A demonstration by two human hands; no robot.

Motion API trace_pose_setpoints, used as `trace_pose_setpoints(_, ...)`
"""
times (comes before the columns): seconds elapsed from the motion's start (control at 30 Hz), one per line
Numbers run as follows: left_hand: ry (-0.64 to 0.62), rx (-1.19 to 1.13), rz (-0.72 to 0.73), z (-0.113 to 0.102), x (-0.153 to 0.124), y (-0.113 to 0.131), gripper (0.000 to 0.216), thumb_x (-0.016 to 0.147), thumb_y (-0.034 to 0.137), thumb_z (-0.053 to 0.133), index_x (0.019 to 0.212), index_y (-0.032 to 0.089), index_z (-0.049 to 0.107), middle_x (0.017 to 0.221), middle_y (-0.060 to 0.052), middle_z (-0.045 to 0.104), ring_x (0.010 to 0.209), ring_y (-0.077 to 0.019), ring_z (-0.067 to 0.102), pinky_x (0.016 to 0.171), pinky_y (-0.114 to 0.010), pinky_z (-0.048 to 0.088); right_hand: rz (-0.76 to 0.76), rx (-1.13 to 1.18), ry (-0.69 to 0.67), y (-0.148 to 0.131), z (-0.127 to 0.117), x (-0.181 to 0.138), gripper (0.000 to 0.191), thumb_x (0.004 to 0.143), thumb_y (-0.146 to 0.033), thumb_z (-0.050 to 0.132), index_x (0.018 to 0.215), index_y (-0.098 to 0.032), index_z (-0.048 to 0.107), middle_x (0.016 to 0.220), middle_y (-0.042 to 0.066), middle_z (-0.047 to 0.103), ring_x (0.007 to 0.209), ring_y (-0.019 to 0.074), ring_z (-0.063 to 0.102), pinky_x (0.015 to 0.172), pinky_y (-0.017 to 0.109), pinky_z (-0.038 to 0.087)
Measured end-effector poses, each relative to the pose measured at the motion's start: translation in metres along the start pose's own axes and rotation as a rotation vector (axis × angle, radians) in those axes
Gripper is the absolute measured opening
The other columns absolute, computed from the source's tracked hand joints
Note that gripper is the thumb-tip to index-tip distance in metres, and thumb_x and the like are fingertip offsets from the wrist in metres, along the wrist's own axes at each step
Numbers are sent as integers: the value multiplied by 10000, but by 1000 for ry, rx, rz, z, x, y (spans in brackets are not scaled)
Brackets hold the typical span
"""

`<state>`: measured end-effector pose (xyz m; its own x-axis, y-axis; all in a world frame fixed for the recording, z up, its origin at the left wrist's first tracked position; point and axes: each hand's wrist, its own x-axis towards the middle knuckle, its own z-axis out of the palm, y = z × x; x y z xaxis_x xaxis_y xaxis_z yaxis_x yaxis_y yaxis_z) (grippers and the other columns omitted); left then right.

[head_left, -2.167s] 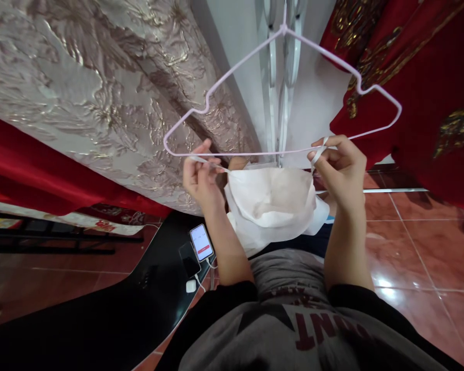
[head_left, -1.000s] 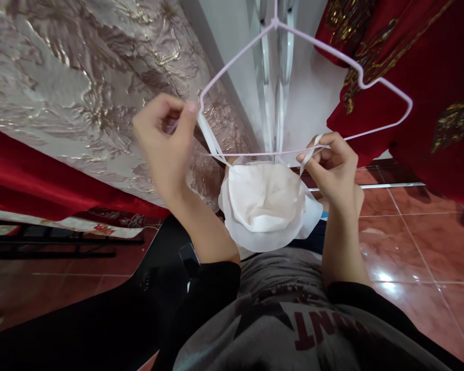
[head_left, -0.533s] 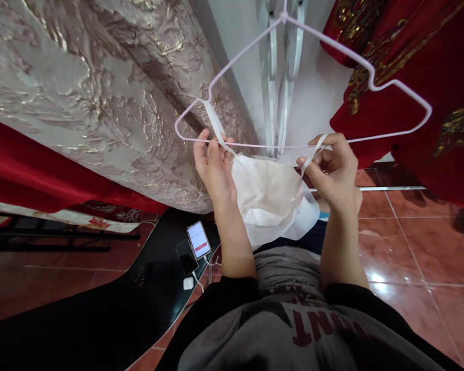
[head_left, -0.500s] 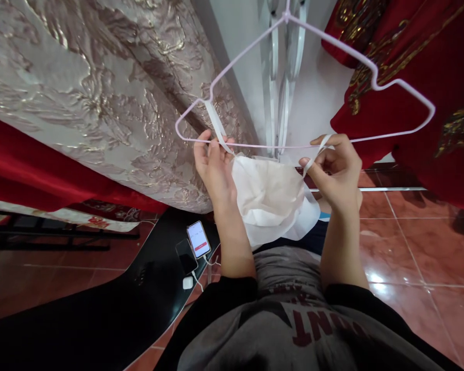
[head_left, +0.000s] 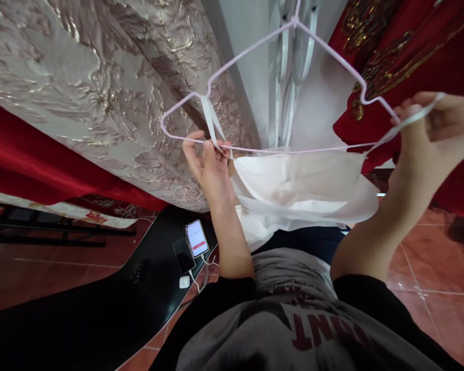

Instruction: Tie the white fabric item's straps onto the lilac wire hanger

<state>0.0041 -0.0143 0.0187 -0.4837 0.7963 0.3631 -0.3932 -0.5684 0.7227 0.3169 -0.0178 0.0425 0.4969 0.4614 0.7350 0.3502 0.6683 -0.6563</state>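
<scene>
A pale pink clothes hanger (head_left: 295, 22) hangs in front of me with its hook toward the top edge. My left hand (head_left: 212, 167) pinches its bottom bar near the left end, fingers behind and thumb in front. A white strap (head_left: 208, 116) loops over the left notch of the hanger and runs down past these fingers. Below the bar hangs a sheer white garment (head_left: 305, 180), spread wide. At the hanger's right end, my right hand (head_left: 433, 126) is closed on the garment's other strap (head_left: 413, 119), pulled taut; this hand hides the hanger's right corner.
Textured beige-gold fabric (head_left: 100, 98) hangs close on the left, and red fabric with gold trim (head_left: 421, 62) on the right. White metal bars (head_left: 282, 103) stand behind the hanger. A black table (head_left: 81, 319) at lower left carries two phones (head_left: 197, 238) on cables.
My right hand has moved right and up with the strap, stretching the white garment wider along the bar. The left hand has shifted slightly left, still on the hanger.
</scene>
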Motion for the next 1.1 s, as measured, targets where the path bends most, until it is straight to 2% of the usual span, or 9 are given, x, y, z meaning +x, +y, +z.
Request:
trace_pose_setpoints(0.07, -12, -50, -2, 1, 0, 1, 248, 978, 299, 792, 1069, 278, 562, 818, 17, 647, 785, -166, 679, 748, -283, 511, 82, -88, -252, -22, 16, 6, 178, 814, -348, 850, 966, -263, 813, 931, 43, 779, 878, 222, 739, 840, 449, 607)
trace_pose_setpoints(0.17, -12, -50, -19, 0, 0, 1, 245, 988, 291, 776, 1064, 269, 543, 803, 29, 646, 767, -148, 678, 729, -257, 501, 36, -172, -383, -48, 33, 11, 145, 797, -242, 843, 910, -264, 754, 922, 43, 744, 862, 222, 698, 817, 438, 576)
trace_pose_setpoints(0.27, -20, -39, -18, -3, 1, -1, 261, 975, 302, 790, 1065, 276, 547, 806, 27, 665, 781, -153, 692, 737, -262, 512, -111, -236, -401, -61, 38, 6, 213, 789, -101, 755, 943, -247, 740, 981, 46, 701, 1008, 236, 660, 932, 437, 518)
trace_pose_setpoints(0.37, -50, -22, 8, -6, 1, -2, 296, 954, 340, 826, 1067, 295, 555, 835, 24, 684, 816, -163, 706, 763, -279, 525, -219, -164, -290, -68, 39, -14, 225, 827, -69, 683, 941, -251, 747, 951, 54, 657, 1037, 231, 636, 946, 418, 481)
trace_pose_setpoints(0.47, -63, 40, 23, -7, -1, -3, 317, 954, 434, 831, 1062, 315, 557, 859, 20, 677, 831, -182, 707, 778, -314, 536, -24, -47, -250, -68, 42, -47, 147, 888, -172, 717, 977, -280, 761, 861, 27, 655, 797, 175, 599, 739, 360, 475)
trace_pose_setpoints(0.6, -25, 131, 31, -4, -3, -4, 328, 972, 507, 796, 1053, 314, 543, 875, 13, 663, 855, -201, 719, 836, -351, 564, 383, -6, -543, -54, 50, -83, 279, 910, -292, 733, 1188, -270, 737, 666, -53, 596, 600, 128, 530, 595, 298, 398)
trace_pose_setpoints(0.77, -56, 170, 39, -12, -1, -9, 311, 993, 523, 770, 1081, 277, 602, 928, -5, 717, 891, -180, 726, 880, -330, 564, 339, 32, -387, -45, 58, -88, 170, 939, -403, 756, 927, -242, 705, 570, -84, 410, 525, 84, 351, 540, 276, 279)
trace_pose_setpoints(0.93, -294, 442, -127, -36, 0, 7, 366, 1016, 563, 725, 941, 208, 777, 894, -67, 755, 829, -180, 707, 745, -265, 528, 352, 37, -384, -44, 59, -85, 236, 962, -454, 740, 904, -241, 657, 542, -108, 302, 498, 72, 230, 534, 280, 213)
trace_pose_setpoints(1.1, -413, 425, -154, -34, -4, 41, 308, 996, 486, 769, 905, 200, 837, 812, -68, 723, 555, -122, 464, 496, -256, 340, 362, 29, -397, -37, 59, -86, 284, 966, -520, 725, 910, -251, 656, 533, -106, 284, 488, 75, 210, 522, 283, 190)
